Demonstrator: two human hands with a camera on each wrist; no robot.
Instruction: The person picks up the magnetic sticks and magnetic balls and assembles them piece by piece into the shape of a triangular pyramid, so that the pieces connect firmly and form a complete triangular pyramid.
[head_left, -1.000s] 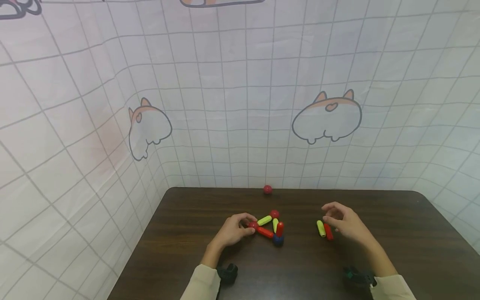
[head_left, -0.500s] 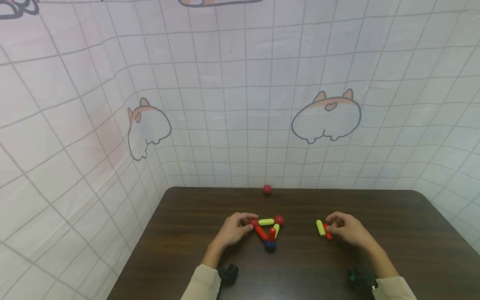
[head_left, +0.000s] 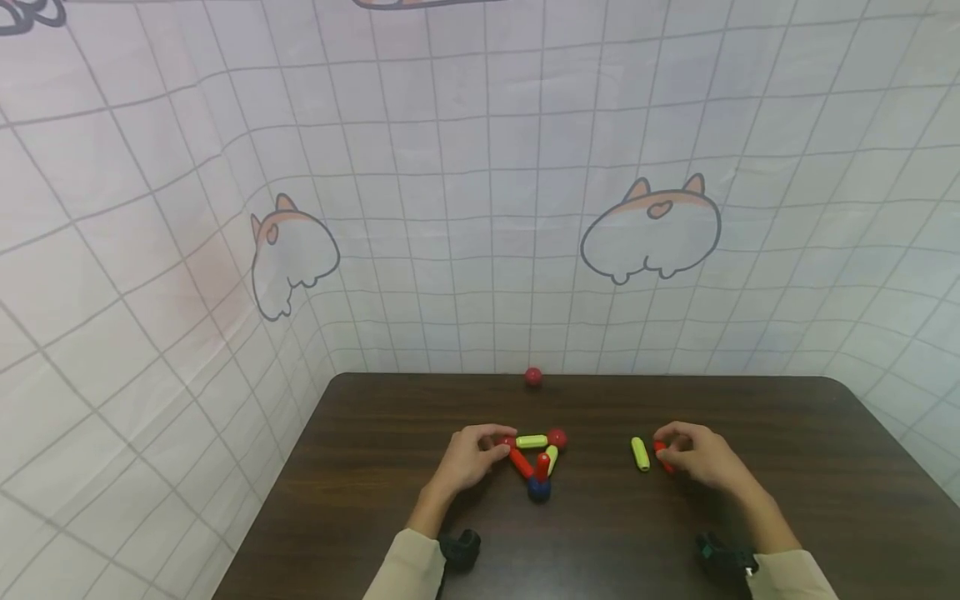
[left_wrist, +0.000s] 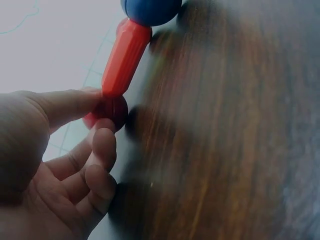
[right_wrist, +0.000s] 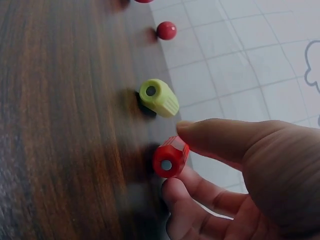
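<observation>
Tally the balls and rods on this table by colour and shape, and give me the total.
Red balls: 3
Blue balls: 1
Yellow-green rods: 3
Red rods: 3
Total visible: 10

- Your red rods [right_wrist: 173, 148] look like glossy, ridged plastic, one end [right_wrist: 166, 165] metallic.
- Your blue ball [left_wrist: 152, 10] looks smooth and shiny.
- Your tabletop [head_left: 360, 492] shows wood grain with a soft sheen.
- Your sleeves [head_left: 405, 567] look like matt cloth.
</observation>
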